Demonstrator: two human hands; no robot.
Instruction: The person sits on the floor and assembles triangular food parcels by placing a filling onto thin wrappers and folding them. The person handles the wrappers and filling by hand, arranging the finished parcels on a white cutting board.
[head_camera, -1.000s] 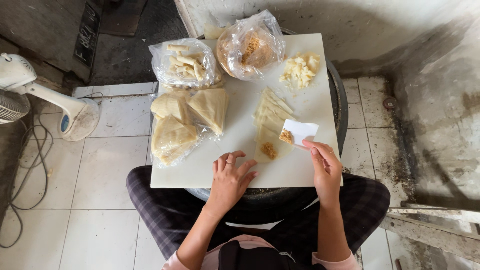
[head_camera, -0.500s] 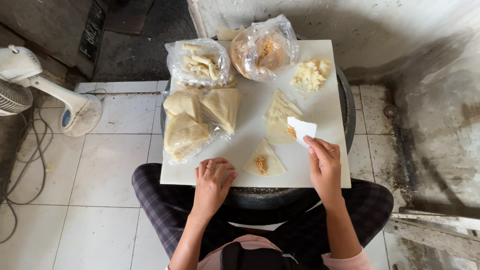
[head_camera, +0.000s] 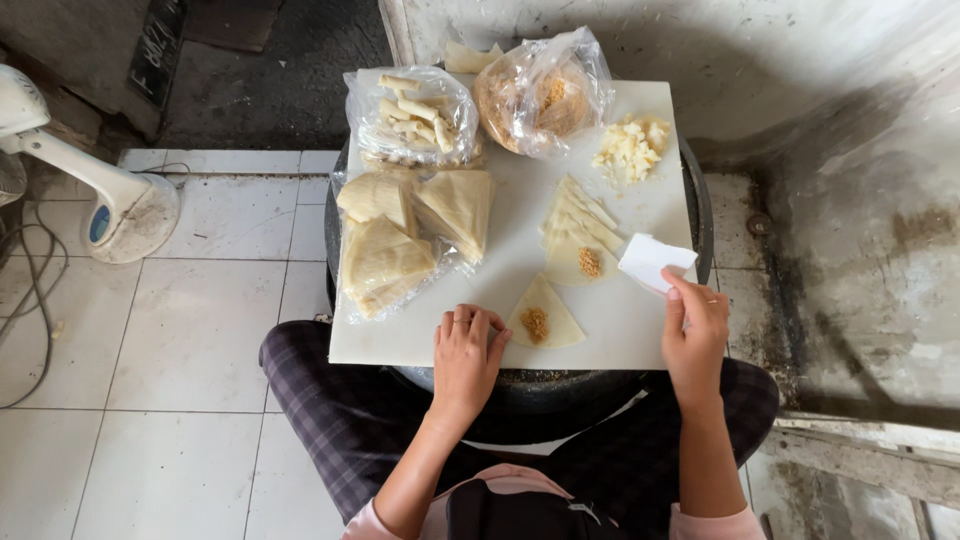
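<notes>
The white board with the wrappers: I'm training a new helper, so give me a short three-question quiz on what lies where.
1. True or false: the left hand rests beside the filled triangular wrapper.
2. What does the right hand hold? A) a white scraper card B) a spoon C) a knife
3. Fill in: the cheese cubes lie at the white board's far ____ corner.

Key: 1 true; 2 A; 3 right.
</notes>
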